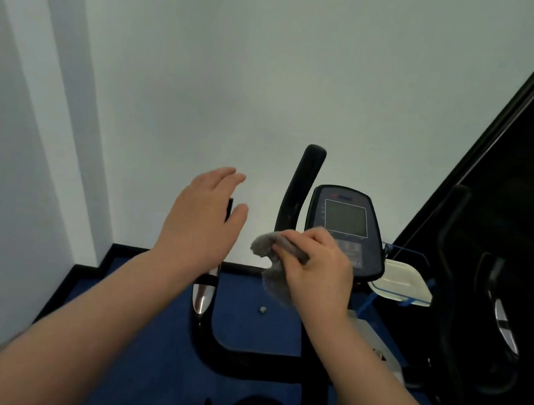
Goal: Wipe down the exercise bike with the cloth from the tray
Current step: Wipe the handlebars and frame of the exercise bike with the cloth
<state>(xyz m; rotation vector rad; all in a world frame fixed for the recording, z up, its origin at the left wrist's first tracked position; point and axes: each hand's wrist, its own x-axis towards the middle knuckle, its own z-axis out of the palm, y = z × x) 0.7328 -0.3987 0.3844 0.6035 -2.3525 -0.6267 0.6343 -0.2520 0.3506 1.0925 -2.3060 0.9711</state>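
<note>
A black exercise bike [240,362] stands below me, with its console screen [345,219] at centre right and an upright black handlebar [302,186] beside it. My right hand [318,268] is shut on a grey cloth [271,269], pressed against the lower part of that upright handlebar, just left of the console. My left hand [204,218] hovers open with fingers spread in front of the left handlebar grip [205,292], whose chrome sensor shows below my wrist. I cannot tell whether the left hand touches the grip.
A white tray [403,281] on a blue frame sits right of the console. A dark mirror or glass panel [505,229] fills the right side. White walls stand ahead and to the left, with blue floor [239,315] below.
</note>
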